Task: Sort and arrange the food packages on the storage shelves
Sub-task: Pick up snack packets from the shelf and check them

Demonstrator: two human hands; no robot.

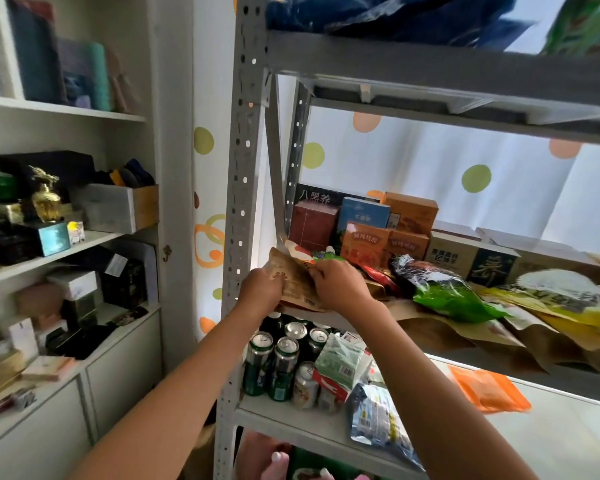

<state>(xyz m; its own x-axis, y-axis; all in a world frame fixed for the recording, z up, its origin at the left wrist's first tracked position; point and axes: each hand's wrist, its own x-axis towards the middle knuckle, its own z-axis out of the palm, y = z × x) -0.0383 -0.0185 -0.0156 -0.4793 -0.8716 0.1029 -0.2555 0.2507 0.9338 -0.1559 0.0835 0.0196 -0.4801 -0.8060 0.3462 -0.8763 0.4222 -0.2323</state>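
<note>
A person's two bare arms reach up to the middle tier of a grey perforated metal rack (238, 188), both hands closed on the same brown paper food pouch (293, 277) at the tier's left front corner. Well to the left of the grip, a white wall cabinet (118, 344) carries boxes, a gold figurine (45, 197) and stacked odds and ends on its open shelves. The left hand (261, 289) curls its fingers over the pouch's left lower edge, just beside the rack's upright, while the right hand (340, 285) pinches the pouch's right side, thumb and fingers bent round it; the pouch stands tilted between the two, its lower edge at the lip of the shelf. Just behind the grip, upright cartons crowd the back of the tier: a dark red box (312, 225), a blue box (362, 214) and orange boxes (373, 242). Directly below the hands, on the tier beneath, green drink cans (258, 362) stand packed together beside a pale green packet (342, 362) and a silver-blue foil bag (378, 420). To the right of the grip, loose packets lie heaped along the same shelf as the pouch, among them a green and dark plastic bag (440, 292) and yellow and brown paper bags (551, 306) hanging over the front edge. Lower right, an orange pouch (487, 389) lies flat on the white lower tier. Behind the rack hangs a white curtain (413, 168) dotted green and orange.
</note>
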